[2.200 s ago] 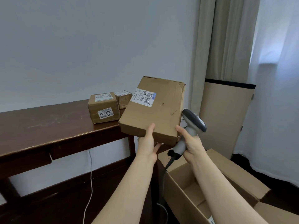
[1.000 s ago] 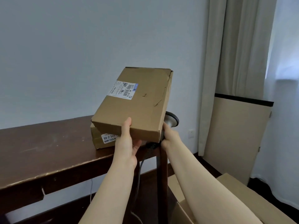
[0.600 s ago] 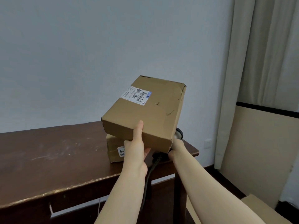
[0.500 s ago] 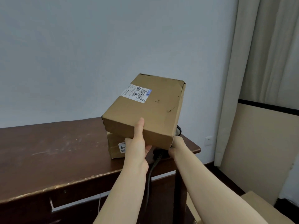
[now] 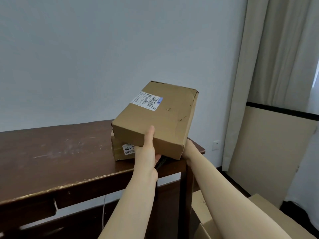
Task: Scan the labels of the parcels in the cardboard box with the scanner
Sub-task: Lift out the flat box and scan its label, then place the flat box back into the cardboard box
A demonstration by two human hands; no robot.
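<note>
The left hand (image 5: 146, 152) grips the near edge of a flat brown cardboard parcel (image 5: 160, 121), thumb on top, holding it tilted over a smaller brown carton (image 5: 120, 150) at the right end of a dark wooden table (image 5: 60, 156). The parcel's white barcode label (image 5: 147, 100) faces up. The right hand (image 5: 188, 149) sits under the parcel's right corner with its fingers hidden, so its grip cannot be told.

Lower parcel (image 5: 119, 153) label (image 5: 129, 149) reads "80-2-3".

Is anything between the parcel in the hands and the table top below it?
Yes. A smaller parcel sits on the table directly under the held parcel. The left hand grips the held one's near edge; the right hand is mostly hidden at its right corner.
</note>
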